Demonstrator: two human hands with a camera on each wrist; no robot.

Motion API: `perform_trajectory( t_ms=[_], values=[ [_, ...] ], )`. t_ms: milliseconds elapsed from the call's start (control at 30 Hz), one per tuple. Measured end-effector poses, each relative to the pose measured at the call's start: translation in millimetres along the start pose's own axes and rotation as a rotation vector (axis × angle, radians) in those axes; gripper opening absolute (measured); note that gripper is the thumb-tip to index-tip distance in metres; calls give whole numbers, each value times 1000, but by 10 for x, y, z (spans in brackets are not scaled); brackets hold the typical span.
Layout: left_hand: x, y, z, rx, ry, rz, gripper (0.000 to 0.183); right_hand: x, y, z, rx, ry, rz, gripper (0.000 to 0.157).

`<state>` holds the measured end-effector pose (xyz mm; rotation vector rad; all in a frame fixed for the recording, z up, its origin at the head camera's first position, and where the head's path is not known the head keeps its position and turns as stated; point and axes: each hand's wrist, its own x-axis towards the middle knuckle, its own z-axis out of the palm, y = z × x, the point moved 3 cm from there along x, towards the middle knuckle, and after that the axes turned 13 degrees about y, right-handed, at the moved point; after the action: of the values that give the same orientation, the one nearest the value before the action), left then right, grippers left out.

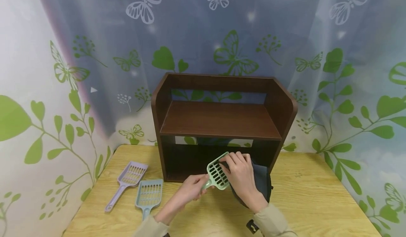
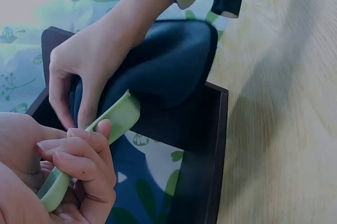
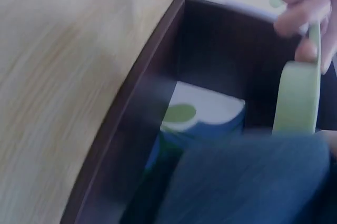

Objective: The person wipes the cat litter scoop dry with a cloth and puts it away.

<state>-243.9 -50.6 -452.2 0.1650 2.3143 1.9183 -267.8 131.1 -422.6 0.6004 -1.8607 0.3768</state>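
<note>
My left hand [image 1: 191, 188] grips the handle of a light green slotted litter scoop [image 1: 222, 186], held tilted above the table in front of the shelf. In the left wrist view its fingers curl round the green handle. My right hand [image 1: 241, 177] holds a dark blue cloth [image 1: 262, 180] with a black edge, its fingertips at the scoop's upper right rim. The cloth drapes below that hand and, in the right wrist view, covers part of the scoop. Purple [image 1: 123, 184] and blue-grey [image 1: 146, 205] litter scoops lie on the table to the left.
A dark brown two-level shelf [image 1: 219, 119] stands at the back of the wooden table [image 1: 317, 194], right behind my hands. A curtain [image 1: 190, 25] printed with leaves and butterflies hangs behind and along both sides.
</note>
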Motion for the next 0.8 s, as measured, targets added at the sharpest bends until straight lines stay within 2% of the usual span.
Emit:
perform_trajectory(
  t_ms=[133, 300, 500, 667, 800],
  values=[
    [9, 29, -2, 35, -11, 16, 43, -14, -79, 28, 106, -38, -14, 24],
    [0, 52, -20, 52, -5, 19, 43, -17, -120, 38, 247, -103, 14, 23],
    [18, 45, -49, 52, 26, 9, 44, -10, -106, 2, 284, -192, 13, 23],
    [49, 48, -106, 69, 70, 17, 45, -58, -90, -62, 283, -247, -64, 21],
    [61, 60, -123, 91, 73, 41, 47, -100, -80, -104, 227, -268, -184, 20]
  ],
)
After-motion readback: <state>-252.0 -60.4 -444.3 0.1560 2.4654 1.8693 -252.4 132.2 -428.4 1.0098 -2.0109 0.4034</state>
